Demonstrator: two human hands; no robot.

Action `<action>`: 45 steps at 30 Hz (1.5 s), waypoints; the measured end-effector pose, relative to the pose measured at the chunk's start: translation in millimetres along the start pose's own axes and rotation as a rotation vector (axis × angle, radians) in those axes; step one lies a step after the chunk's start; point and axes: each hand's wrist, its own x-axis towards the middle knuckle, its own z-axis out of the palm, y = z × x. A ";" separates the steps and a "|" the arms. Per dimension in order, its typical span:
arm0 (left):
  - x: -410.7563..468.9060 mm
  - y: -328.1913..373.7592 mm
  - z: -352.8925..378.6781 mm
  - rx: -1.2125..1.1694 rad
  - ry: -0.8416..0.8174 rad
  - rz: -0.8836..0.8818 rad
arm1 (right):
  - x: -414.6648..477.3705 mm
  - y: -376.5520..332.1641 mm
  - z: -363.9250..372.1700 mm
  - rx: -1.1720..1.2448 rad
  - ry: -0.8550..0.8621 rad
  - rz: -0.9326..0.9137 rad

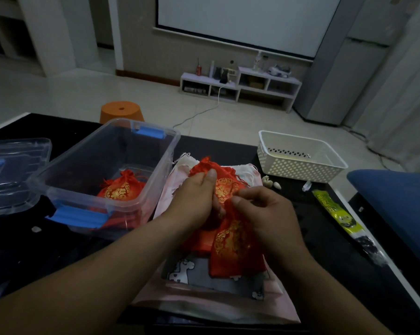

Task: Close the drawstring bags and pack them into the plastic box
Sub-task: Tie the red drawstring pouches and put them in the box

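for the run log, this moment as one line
stage: closing; left hand: holds red bag; right hand: pinches its top; plastic box: one packed bag inside

Red bags (235, 247) with gold pattern; clear box (112, 180), blue latches (77, 216); white perforated basket (298, 157); orange stool (122, 112); black table (325, 238).

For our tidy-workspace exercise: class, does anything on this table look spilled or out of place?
Yes: a few small pale pieces lie loose on the black table beside the white perforated basket, outside every container, as if spilled.
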 end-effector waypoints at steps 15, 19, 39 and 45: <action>-5.2 17.8 -9.3 0.348 -0.011 0.328 | 9.2 -9.3 -3.7 -0.154 -0.214 0.071; 4.1 23.6 -15.6 0.599 -0.098 0.493 | 9.5 -14.8 -6.9 -0.164 -0.344 0.081; -0.4 16.3 -29.5 0.716 -0.292 0.470 | 22.6 -7.3 -8.5 -0.029 -0.307 0.075; 2.8 14.9 -28.7 0.764 -0.260 0.465 | 21.6 -9.6 -9.5 -0.071 -0.266 0.042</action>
